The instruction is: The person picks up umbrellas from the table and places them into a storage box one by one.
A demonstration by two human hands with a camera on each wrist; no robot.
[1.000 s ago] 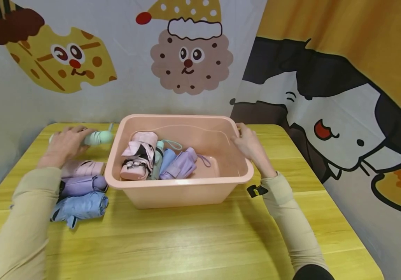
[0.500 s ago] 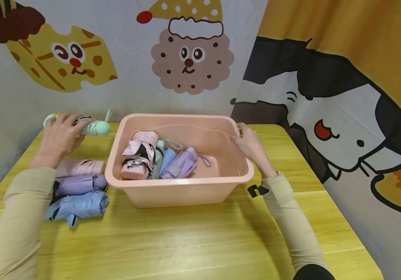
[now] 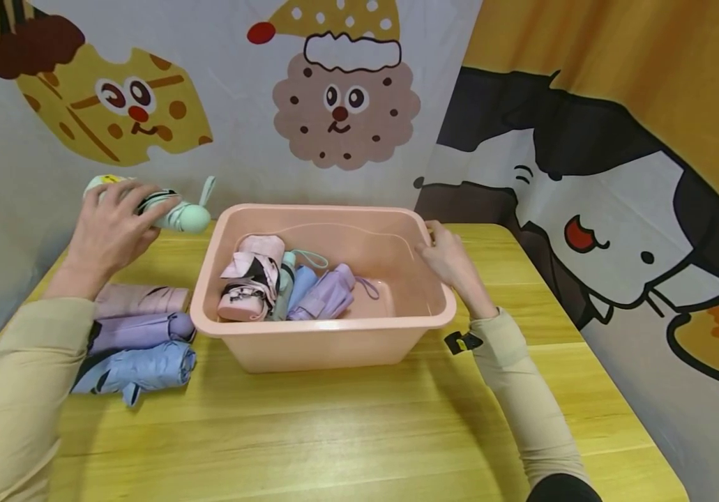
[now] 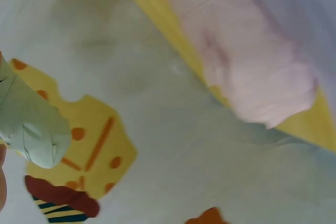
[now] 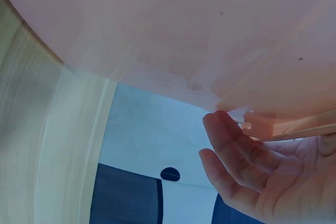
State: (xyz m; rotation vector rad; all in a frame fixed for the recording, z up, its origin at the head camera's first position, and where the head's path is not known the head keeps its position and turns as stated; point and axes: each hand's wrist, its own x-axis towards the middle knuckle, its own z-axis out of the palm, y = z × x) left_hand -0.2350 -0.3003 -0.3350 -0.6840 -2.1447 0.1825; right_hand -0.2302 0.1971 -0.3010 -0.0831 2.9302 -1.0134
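Observation:
My left hand point(image 3: 111, 223) grips a mint green folded umbrella point(image 3: 191, 217) from above, lifted over the table's back left; its wrist loop sticks up. In the left wrist view, one end of that umbrella point(image 4: 39, 129) shows at the left edge. My right hand point(image 3: 447, 258) holds the right rim of a pink plastic bin point(image 3: 328, 346), with fingers under the lip in the right wrist view. Inside the bin, toward its left, lie a pink patterned umbrella point(image 3: 249, 279), a green one point(image 3: 284, 286), a blue one point(image 3: 303, 284) and a purple one point(image 3: 324, 296).
Left of the bin lie three folded umbrellas in a row: pink point(image 3: 146, 300), purple point(image 3: 146, 332) and blue point(image 3: 152, 367). The wooden table point(image 3: 309, 432) meets a cartoon-printed cloth point(image 3: 233, 167) at its back edge.
My left hand has raised the mint green umbrella off the table, up and slightly back. The right hand stays on the bin's rim, and the bin has not moved.

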